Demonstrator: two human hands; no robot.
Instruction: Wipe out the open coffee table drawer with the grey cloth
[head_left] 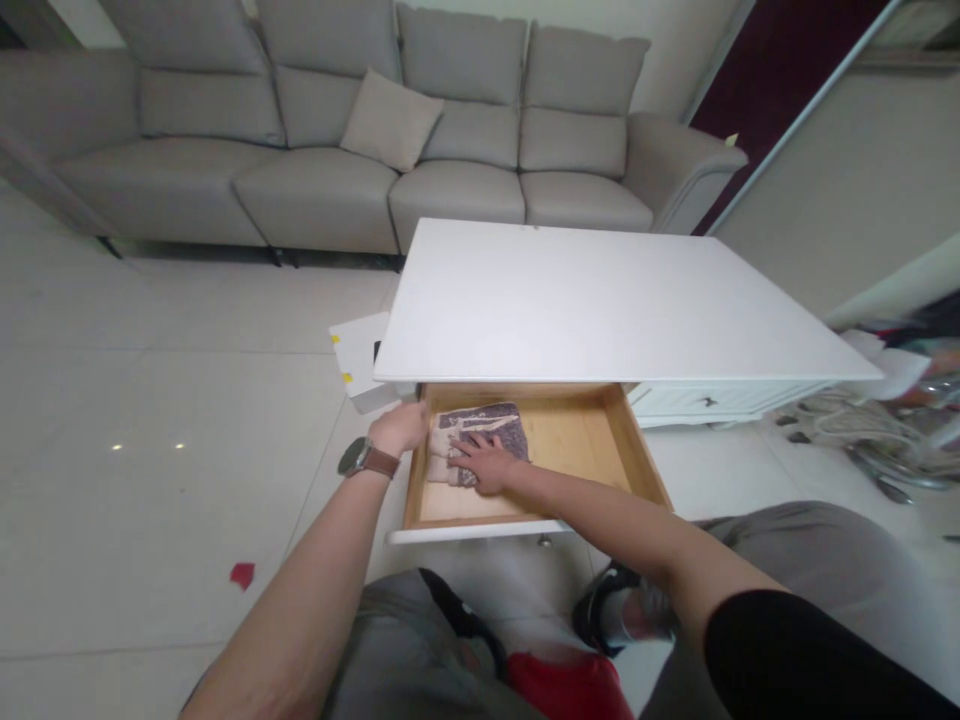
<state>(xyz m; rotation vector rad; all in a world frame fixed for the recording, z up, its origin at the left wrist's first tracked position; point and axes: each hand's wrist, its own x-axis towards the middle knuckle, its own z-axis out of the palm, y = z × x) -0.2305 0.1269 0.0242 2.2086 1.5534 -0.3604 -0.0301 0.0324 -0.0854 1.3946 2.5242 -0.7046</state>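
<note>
A folded cloth, purple-grey and cream (499, 422), lies in the left part of an open wooden drawer (585, 435) under a white table (600, 300). My right hand (484, 463) rests flat on the cloth, its fingers spread and pointing left. At the drawer's left side wall is my left hand (401, 428), with a watch on the wrist. Its fingers are curled at the wall's top edge, and their tips are partly hidden, so what they hold, if anything, cannot be made out.
A grey sofa (457, 200) stands behind the table. A white box (360, 355) is on the floor at the table's left. Cables and other items (847, 430) lie at the right. A red scrap (242, 575) is on the floor. My legs are close to the drawer front.
</note>
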